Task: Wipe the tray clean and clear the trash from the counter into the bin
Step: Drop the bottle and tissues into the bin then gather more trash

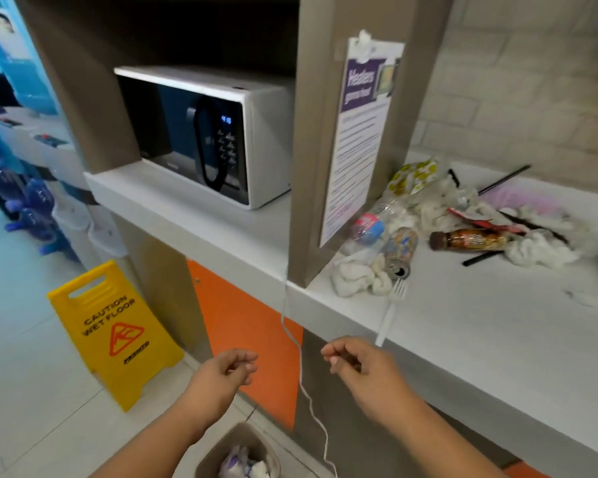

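Bin (221,439) beneath, left hand (227,372) and right hand (356,365) loosely curled, empty, trash (428,212) on counter (463,322) beyond

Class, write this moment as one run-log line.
left hand, right hand empty | white plastic fork, brown drink bottle on white counter | grey bin below

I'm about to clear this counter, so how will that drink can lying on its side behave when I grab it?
The drink can lies on its side with its opening showing, so it is probably empty and light. Being round, it may roll if nudged, though the crumpled tissues beside it could stop it.
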A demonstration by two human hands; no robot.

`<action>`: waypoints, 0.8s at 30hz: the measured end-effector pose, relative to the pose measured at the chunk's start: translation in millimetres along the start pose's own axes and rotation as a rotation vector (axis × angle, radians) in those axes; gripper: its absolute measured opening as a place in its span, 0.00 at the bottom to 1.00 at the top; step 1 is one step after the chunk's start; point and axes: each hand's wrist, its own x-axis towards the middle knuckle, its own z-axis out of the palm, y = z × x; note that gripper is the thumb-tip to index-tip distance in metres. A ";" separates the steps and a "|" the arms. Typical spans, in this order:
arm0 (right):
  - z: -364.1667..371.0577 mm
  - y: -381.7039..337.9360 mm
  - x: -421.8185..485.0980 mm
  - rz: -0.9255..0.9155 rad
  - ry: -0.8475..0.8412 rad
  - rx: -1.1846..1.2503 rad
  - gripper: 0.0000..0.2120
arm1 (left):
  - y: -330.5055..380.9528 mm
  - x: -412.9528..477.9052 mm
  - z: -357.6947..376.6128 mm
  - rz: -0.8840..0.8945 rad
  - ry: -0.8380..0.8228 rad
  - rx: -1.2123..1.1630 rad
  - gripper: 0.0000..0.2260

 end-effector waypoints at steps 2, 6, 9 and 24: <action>-18.9 -2.5 -2.3 -0.035 0.033 -0.027 0.14 | 19.6 3.5 11.3 0.037 -0.025 0.005 0.08; -57.6 3.9 7.4 -0.153 0.073 -0.193 0.11 | 59.8 10.8 37.4 0.140 -0.043 0.044 0.09; -85.2 16.7 25.4 -0.229 0.068 -0.442 0.13 | 89.3 20.1 57.2 0.237 -0.005 0.071 0.09; -133.6 60.3 68.2 -0.582 -0.188 -0.770 0.11 | 138.3 100.4 139.9 0.536 0.193 0.759 0.30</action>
